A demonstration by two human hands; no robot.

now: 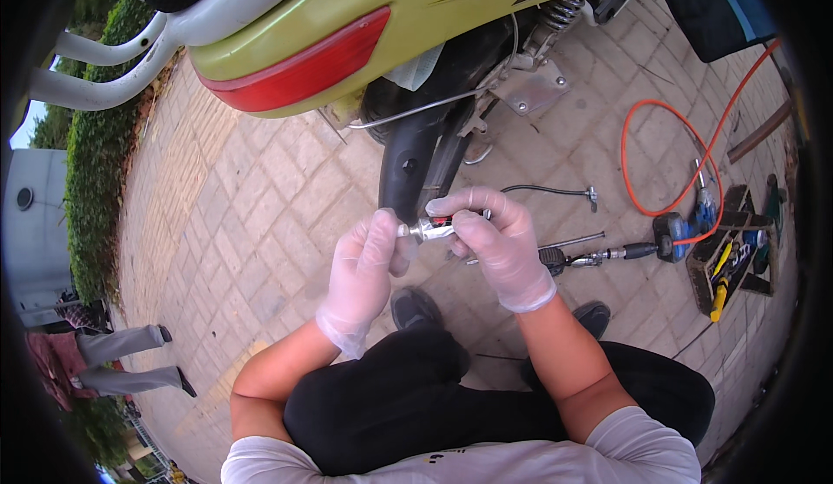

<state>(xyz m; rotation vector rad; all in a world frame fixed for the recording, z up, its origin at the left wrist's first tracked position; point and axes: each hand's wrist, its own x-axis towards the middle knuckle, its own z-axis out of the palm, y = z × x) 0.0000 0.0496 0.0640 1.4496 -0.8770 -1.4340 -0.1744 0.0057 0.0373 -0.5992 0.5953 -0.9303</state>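
Here the gloved left hand (363,256) pinches the white tip (403,230) of a small silver-and-white tube (427,229), while the right hand (501,245) grips its body. The tube is held between them, over the paving (278,189), near the green motorbike (416,19).

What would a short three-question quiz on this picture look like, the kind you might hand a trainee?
1. True or false: the left hand and the right hand both wear translucent gloves.
2. Multiple choice: what colour is the looped hose or cord on the paving? A) green B) orange C) white
3. Open: what sort of thing is in the fingers of the right hand, with the left hand at one end of it?

Key: 1. True. 2. B. 3. A small tube-like item, partly silvery and white; its exact kind is hard to tell.
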